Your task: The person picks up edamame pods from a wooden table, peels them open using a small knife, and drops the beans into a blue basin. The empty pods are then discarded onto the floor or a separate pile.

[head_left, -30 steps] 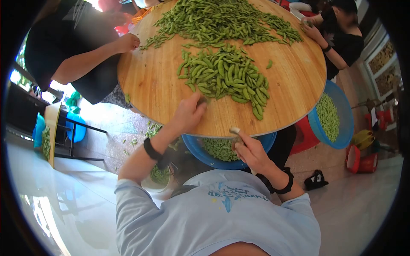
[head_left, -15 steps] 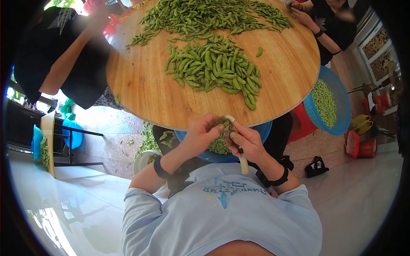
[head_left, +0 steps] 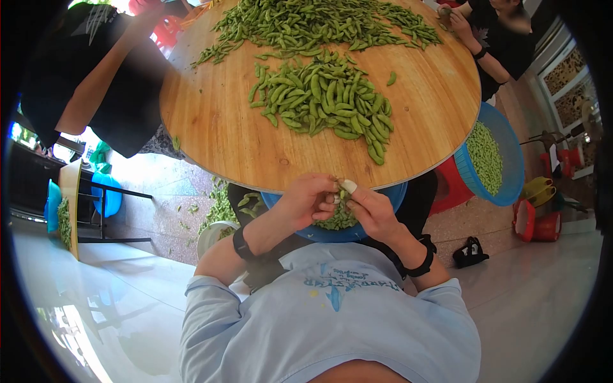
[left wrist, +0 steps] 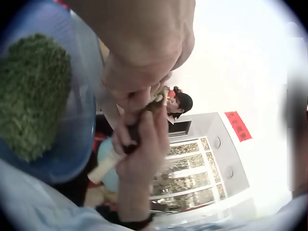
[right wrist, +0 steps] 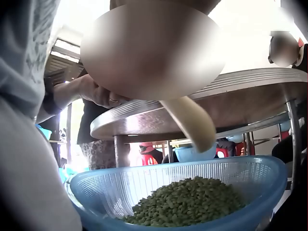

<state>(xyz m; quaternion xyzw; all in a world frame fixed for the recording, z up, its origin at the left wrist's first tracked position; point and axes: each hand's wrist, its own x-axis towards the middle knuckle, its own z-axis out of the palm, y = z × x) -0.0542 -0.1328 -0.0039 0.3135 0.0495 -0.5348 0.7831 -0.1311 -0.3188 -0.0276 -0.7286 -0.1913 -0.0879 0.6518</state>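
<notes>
Left fingers (head_left: 322, 186) pinch a pod (left wrist: 159, 97); right fingers (left wrist: 149, 127) grip a pale handle (right wrist: 192, 124), long axis slanting down.

Person wears a light blue shirt (head_left: 351, 329), soft matte fabric, round neckline in the same blue. Chest print reads upside down from the head camera: curved blue lettering (head_left: 341, 283), small script lines too fine to read, a darker blue figure (head_left: 334, 298) with pointed ends, a small yellow mark (head_left: 315, 293) beside it. Left sleeve (head_left: 214, 303) and right sleeve (head_left: 444, 303) loose, plain light blue, creased, ending around the elbows. Above left hand (head_left: 306, 202): wide black wristband (head_left: 241, 244). Above right hand (head_left: 377, 214): black wristband too, bulkier, looped. Legwear (head_left: 421, 199) black, only partly visible.
</notes>
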